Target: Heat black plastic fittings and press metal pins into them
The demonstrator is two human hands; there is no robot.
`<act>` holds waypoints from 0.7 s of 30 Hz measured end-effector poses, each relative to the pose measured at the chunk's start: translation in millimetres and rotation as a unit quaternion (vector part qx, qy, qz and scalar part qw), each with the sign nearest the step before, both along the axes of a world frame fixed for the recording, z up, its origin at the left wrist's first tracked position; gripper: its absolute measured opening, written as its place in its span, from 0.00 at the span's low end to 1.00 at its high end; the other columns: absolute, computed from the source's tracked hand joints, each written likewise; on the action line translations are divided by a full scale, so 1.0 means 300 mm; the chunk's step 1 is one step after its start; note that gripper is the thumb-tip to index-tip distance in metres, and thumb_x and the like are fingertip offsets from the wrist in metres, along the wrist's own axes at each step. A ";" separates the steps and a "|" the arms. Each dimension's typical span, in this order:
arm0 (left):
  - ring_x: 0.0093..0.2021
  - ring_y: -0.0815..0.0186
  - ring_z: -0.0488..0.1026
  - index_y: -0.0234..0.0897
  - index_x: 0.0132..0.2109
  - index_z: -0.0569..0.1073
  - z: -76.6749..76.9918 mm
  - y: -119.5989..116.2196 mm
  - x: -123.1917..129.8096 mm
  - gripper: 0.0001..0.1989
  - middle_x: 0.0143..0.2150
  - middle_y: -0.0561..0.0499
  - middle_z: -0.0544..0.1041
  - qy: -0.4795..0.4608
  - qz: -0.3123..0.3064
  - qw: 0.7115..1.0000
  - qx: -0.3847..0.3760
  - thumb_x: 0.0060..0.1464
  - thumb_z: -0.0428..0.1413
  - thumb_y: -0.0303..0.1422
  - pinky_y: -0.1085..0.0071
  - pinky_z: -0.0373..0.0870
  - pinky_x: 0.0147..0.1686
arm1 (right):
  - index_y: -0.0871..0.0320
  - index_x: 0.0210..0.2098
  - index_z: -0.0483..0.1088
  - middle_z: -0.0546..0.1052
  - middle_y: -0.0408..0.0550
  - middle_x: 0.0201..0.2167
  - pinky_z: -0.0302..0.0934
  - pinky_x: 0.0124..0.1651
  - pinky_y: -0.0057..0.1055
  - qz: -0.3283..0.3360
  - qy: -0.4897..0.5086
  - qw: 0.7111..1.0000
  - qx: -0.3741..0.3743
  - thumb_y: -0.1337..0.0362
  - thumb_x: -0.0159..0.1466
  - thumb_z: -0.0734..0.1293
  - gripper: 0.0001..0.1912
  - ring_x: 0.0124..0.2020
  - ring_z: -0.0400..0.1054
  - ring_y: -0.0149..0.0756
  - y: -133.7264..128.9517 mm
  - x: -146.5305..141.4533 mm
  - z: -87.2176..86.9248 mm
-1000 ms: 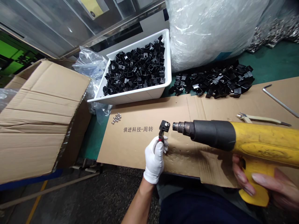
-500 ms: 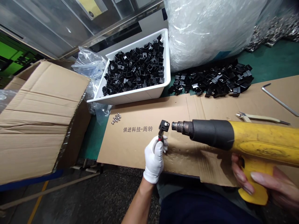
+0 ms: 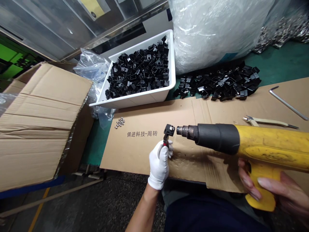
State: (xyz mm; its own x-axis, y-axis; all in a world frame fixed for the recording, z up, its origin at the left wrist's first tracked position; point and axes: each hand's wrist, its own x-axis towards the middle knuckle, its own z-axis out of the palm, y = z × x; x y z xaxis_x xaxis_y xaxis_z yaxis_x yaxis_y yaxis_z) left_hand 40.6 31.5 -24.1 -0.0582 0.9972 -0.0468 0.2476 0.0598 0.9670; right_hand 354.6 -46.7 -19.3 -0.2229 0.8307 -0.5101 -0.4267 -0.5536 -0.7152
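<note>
On the green table [image 3: 285,59], your white-gloved left fingers [image 3: 160,161] are curled shut around a narrow stem [image 3: 165,139] topped by a black plastic fitting [image 3: 169,130], just clear of the nozzle of the yellow heat gun [image 3: 217,135] wrapped in your bare right fingers [image 3: 251,183]. Keep that nozzle aimed square at the fitting without touching it. Beyond the cardboard sheet [image 3: 135,154], a white plastic tub [image 3: 135,99] brims with black fittings [image 3: 137,72], and a loose heap [image 3: 219,85] lies beside it.
</note>
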 end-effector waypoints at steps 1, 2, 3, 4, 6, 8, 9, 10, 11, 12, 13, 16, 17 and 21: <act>0.28 0.68 0.66 0.33 0.45 0.76 -0.001 0.000 -0.001 0.25 0.29 0.51 0.72 0.000 -0.001 1.000 0.000 0.68 0.49 0.52 0.70 0.66 0.32 | 0.54 0.48 0.76 0.76 0.50 0.29 0.62 0.28 0.35 0.001 -0.001 1.000 0.001 0.49 0.59 0.72 0.22 0.22 0.66 0.37 0.000 0.000 0.001; 0.28 0.68 0.66 0.33 0.45 0.76 -0.002 -0.001 -0.001 0.25 0.29 0.52 0.72 0.000 -0.002 1.000 0.001 0.68 0.49 0.52 0.70 0.65 0.32 | 0.54 0.48 0.77 0.76 0.50 0.29 0.62 0.29 0.35 0.004 -0.004 1.000 0.000 0.49 0.59 0.72 0.22 0.23 0.67 0.37 0.000 0.000 0.002; 0.28 0.68 0.66 0.33 0.45 0.76 -0.003 -0.001 -0.002 0.25 0.29 0.52 0.72 0.000 -0.002 1.000 0.001 0.68 0.49 0.52 0.70 0.65 0.32 | 0.54 0.48 0.77 0.76 0.50 0.29 0.62 0.29 0.35 0.005 -0.007 1.000 -0.001 0.49 0.59 0.72 0.22 0.23 0.67 0.37 0.000 -0.001 0.003; 0.28 0.68 0.66 0.33 0.46 0.76 -0.004 -0.002 -0.002 0.24 0.29 0.52 0.72 -0.001 -0.003 1.000 0.001 0.68 0.49 0.52 0.70 0.65 0.33 | 0.53 0.48 0.77 0.76 0.49 0.29 0.62 0.29 0.34 0.006 -0.009 1.000 -0.003 0.49 0.59 0.72 0.22 0.23 0.67 0.37 0.000 -0.001 0.005; 0.28 0.68 0.66 0.33 0.46 0.76 -0.004 -0.002 -0.002 0.24 0.29 0.52 0.72 -0.002 -0.004 1.000 0.003 0.69 0.49 0.51 0.70 0.65 0.33 | 0.53 0.48 0.77 0.76 0.49 0.29 0.62 0.29 0.34 0.006 -0.010 1.000 -0.004 0.49 0.59 0.72 0.21 0.22 0.67 0.36 0.002 -0.002 0.007; 0.28 0.68 0.66 0.33 0.46 0.76 -0.003 -0.003 0.000 0.24 0.29 0.51 0.72 -0.003 -0.005 1.000 0.004 0.69 0.49 0.50 0.70 0.65 0.33 | 0.53 0.48 0.76 0.76 0.49 0.29 0.62 0.28 0.33 0.007 -0.007 1.000 -0.003 0.49 0.59 0.72 0.22 0.23 0.67 0.36 0.003 -0.002 0.009; 0.28 0.68 0.66 0.33 0.46 0.76 -0.002 -0.003 0.000 0.24 0.29 0.51 0.72 -0.003 -0.005 1.000 0.005 0.69 0.49 0.50 0.70 0.65 0.32 | 0.53 0.48 0.76 0.76 0.49 0.29 0.62 0.28 0.33 0.008 -0.007 1.000 -0.001 0.49 0.59 0.72 0.22 0.23 0.67 0.36 0.004 -0.002 0.010; 0.28 0.68 0.66 0.33 0.46 0.76 -0.001 -0.003 0.001 0.24 0.29 0.51 0.72 -0.004 -0.005 1.000 0.006 0.69 0.49 0.50 0.70 0.65 0.32 | 0.53 0.48 0.76 0.76 0.49 0.29 0.62 0.28 0.33 0.010 -0.007 1.000 0.002 0.49 0.59 0.72 0.22 0.23 0.67 0.36 0.005 -0.002 0.010; 0.28 0.68 0.66 0.32 0.46 0.76 -0.001 -0.002 0.002 0.24 0.29 0.51 0.71 -0.004 -0.005 1.000 0.006 0.69 0.49 0.50 0.70 0.65 0.32 | 0.53 0.48 0.76 0.76 0.49 0.29 0.62 0.28 0.32 0.011 -0.007 1.000 0.003 0.49 0.59 0.72 0.21 0.23 0.66 0.35 0.006 -0.001 0.011; 0.29 0.68 0.66 0.32 0.46 0.76 -0.001 -0.002 0.002 0.24 0.29 0.52 0.71 -0.004 -0.005 1.000 0.007 0.69 0.49 0.50 0.70 0.65 0.32 | 0.53 0.48 0.76 0.76 0.49 0.30 0.62 0.29 0.32 0.012 -0.007 1.000 0.004 0.49 0.60 0.72 0.22 0.23 0.66 0.35 0.006 -0.001 0.011; 0.29 0.68 0.66 0.32 0.46 0.75 -0.001 -0.002 0.002 0.24 0.29 0.52 0.71 -0.005 -0.005 1.000 0.007 0.69 0.48 0.51 0.70 0.66 0.32 | 0.53 0.48 0.76 0.76 0.49 0.30 0.62 0.29 0.32 0.013 -0.006 1.000 0.004 0.48 0.60 0.72 0.22 0.23 0.66 0.35 0.006 0.000 0.010; 0.29 0.68 0.66 0.32 0.47 0.75 -0.002 -0.002 0.002 0.24 0.30 0.51 0.71 -0.005 -0.006 1.000 0.007 0.69 0.49 0.51 0.70 0.66 0.32 | 0.53 0.48 0.76 0.76 0.49 0.30 0.62 0.29 0.33 0.015 -0.009 1.000 -0.001 0.48 0.59 0.73 0.22 0.23 0.66 0.36 0.004 0.001 0.008; 0.29 0.68 0.66 0.32 0.46 0.76 -0.003 -0.002 0.001 0.24 0.30 0.51 0.72 -0.005 -0.006 1.000 0.007 0.69 0.49 0.51 0.70 0.66 0.33 | 0.52 0.48 0.76 0.76 0.48 0.30 0.62 0.29 0.33 0.014 -0.011 1.000 -0.003 0.48 0.58 0.73 0.23 0.23 0.66 0.36 0.003 0.001 0.006; 0.29 0.68 0.66 0.33 0.46 0.76 -0.003 -0.001 0.001 0.24 0.30 0.52 0.72 -0.003 -0.006 1.000 0.008 0.69 0.49 0.51 0.71 0.66 0.33 | 0.51 0.48 0.76 0.76 0.47 0.29 0.61 0.29 0.34 0.006 -0.016 1.000 -0.008 0.46 0.56 0.75 0.24 0.22 0.66 0.35 0.001 -0.002 0.004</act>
